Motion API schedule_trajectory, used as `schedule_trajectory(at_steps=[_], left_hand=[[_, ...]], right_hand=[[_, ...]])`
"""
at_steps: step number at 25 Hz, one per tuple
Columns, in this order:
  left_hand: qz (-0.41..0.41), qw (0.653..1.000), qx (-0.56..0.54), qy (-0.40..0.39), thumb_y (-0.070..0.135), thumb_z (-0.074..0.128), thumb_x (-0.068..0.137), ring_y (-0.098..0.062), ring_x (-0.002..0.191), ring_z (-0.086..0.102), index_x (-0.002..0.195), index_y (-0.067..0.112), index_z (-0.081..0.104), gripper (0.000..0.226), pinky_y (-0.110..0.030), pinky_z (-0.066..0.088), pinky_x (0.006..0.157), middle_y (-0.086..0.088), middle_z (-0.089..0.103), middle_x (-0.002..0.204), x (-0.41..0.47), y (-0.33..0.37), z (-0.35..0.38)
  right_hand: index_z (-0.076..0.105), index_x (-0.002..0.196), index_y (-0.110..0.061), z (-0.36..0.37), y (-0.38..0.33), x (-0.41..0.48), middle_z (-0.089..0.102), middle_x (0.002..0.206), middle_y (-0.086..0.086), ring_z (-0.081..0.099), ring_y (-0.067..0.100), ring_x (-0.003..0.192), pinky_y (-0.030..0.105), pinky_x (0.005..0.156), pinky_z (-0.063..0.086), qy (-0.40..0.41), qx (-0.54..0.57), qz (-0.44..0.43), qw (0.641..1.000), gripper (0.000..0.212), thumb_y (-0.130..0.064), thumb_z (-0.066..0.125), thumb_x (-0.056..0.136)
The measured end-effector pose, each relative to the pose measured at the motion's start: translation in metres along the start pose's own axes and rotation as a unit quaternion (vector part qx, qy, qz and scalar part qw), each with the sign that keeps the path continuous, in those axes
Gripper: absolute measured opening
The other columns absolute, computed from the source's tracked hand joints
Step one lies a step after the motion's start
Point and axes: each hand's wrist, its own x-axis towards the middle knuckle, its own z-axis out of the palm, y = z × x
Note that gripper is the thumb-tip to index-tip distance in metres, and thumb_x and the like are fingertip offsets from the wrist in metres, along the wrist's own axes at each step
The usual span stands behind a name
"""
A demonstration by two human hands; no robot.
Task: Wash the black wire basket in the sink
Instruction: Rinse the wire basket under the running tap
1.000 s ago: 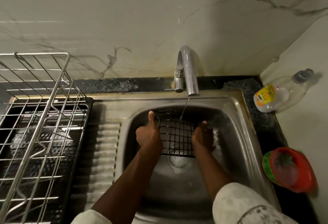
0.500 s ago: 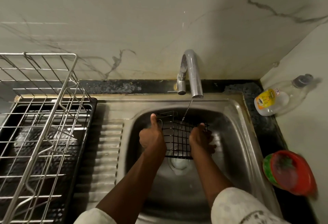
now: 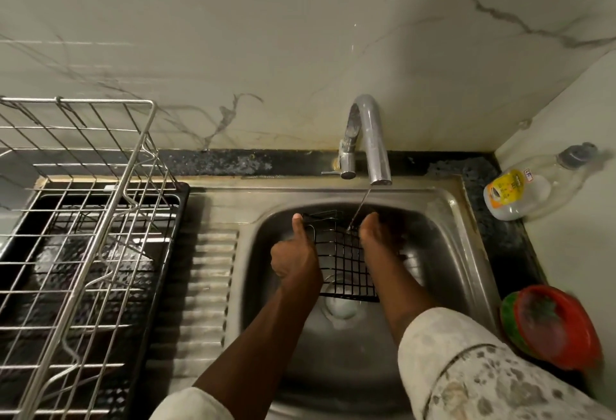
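Observation:
The black wire basket (image 3: 343,259) is held inside the steel sink (image 3: 466,253), over the drain. My left hand (image 3: 295,256) grips its left side with the thumb pointing up along the wire. My right hand (image 3: 376,239) holds its right side, fingers partly hidden behind the basket. A thin stream of water falls from the chrome tap (image 3: 371,139) onto the basket's far edge, between my hands.
A steel dish rack (image 3: 83,219) on a black tray stands left of the ribbed drainboard (image 3: 206,273). A clear bottle with a yellow label (image 3: 520,193) lies at the back right corner. Red and green plastic bowls (image 3: 553,329) sit on the right counter.
Both hands and the basket stay under the stream; the right hand has slid a little toward the far edge. The view shifted slightly.

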Motion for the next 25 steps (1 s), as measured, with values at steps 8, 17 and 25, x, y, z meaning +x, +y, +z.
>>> schedule_trajectory(at_steps=[8,17,25], left_hand=[[-0.016,1.0,-0.001,0.006,0.07,0.064,0.082,-0.029,0.093,0.06,0.115,-0.001,0.061,0.078,-0.038,0.051,0.079,-0.017,0.065,0.11,0.014,-0.002,0.002],[-0.051,0.998,-0.027,0.014,0.071,0.067,0.078,-0.035,0.107,0.062,0.121,0.0,0.059,0.083,-0.045,0.053,0.093,-0.016,0.065,0.117,0.013,-0.01,-0.002],[-0.047,0.999,-0.013,0.007,0.074,0.069,0.073,-0.032,0.103,0.064,0.121,0.001,0.059,0.088,-0.045,0.056,0.089,-0.016,0.066,0.114,0.03,-0.008,0.002]], right_hand=[[-0.001,0.161,-0.015,0.024,-0.011,-0.068,-0.008,0.169,0.009,-0.008,0.028,0.155,0.059,0.12,-0.009,-0.017,-0.009,-0.106,0.994,0.08,-0.064,0.015,0.101],[0.001,0.162,-0.018,-0.009,0.019,0.004,0.001,0.169,0.011,0.005,0.034,0.155,0.057,0.122,0.003,0.011,-0.025,-0.06,0.998,0.076,-0.062,0.018,0.103],[0.008,0.162,-0.021,0.014,0.068,-0.033,0.009,0.169,0.003,0.013,0.023,0.154,0.053,0.124,0.009,0.04,-0.018,-0.231,0.972,0.093,-0.078,-0.002,0.09]])
